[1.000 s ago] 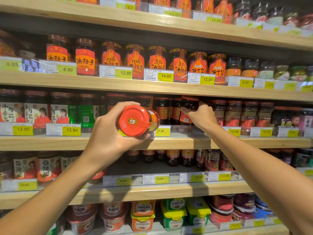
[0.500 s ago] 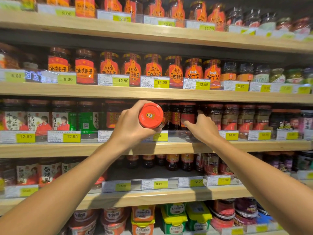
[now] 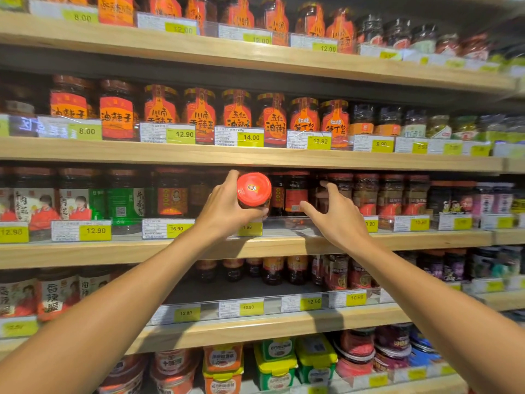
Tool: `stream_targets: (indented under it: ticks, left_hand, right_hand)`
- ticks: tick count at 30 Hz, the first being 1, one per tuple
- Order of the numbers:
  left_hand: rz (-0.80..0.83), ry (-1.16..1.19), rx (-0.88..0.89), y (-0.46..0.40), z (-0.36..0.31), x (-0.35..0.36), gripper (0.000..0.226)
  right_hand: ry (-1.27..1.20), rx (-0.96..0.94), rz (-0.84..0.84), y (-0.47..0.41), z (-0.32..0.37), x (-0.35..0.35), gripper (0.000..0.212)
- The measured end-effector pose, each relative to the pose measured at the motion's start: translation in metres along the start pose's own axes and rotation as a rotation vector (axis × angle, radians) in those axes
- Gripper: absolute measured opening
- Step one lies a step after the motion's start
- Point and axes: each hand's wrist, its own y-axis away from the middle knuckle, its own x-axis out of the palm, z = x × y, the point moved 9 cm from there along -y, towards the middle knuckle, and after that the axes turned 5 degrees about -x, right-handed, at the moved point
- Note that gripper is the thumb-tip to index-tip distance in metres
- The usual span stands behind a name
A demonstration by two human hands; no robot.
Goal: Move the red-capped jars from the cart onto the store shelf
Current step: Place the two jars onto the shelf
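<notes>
While both forearms are reaching up from the near edge of the scene toward the third shelf [image 3: 255, 248], the left hand [image 3: 224, 209] is gripping a red-capped jar [image 3: 253, 190], thumb over the top and fingers curling under its body. It is holding the jar on its side, long axis pointing away into the shelf, cap facing the camera, so the base is leading toward the gap behind the clear front rail [image 3: 284, 223]. To the right, the right hand [image 3: 338, 214] is hovering with fingers spread apart and holding nothing, its fingertips near a dark jar with a red label [image 3: 295, 194] already standing on that shelf. The left hand is plainly the nearer one to the carried jar. That jar is showing a glossy red lid with a small round emblem; its dark body is mostly hidden by fingers. Likely, it needs tipping upright before settling.
</notes>
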Motion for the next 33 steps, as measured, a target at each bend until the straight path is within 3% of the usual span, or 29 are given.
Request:
stream_targets:
  ticks: [15,23,33]
  left_hand:
    - [-0.030,-0.002,-0.260,-0.027,0.015,0.012,0.064]
    - [0.110,-0.054,-0.432,-0.030,0.017,0.023,0.066]
    - [0.156,-0.225,-0.280,-0.008,0.014,0.021,0.056]
  right_hand:
    - [-0.069,-0.032,-0.037,0.009,-0.002,-0.009,0.075]
    - [-0.080,-0.021,-0.021,0.013,0.000,-0.005,0.075]
    - [-0.120,-0.026,-0.027,0.027,-0.005,-0.010,0.073]
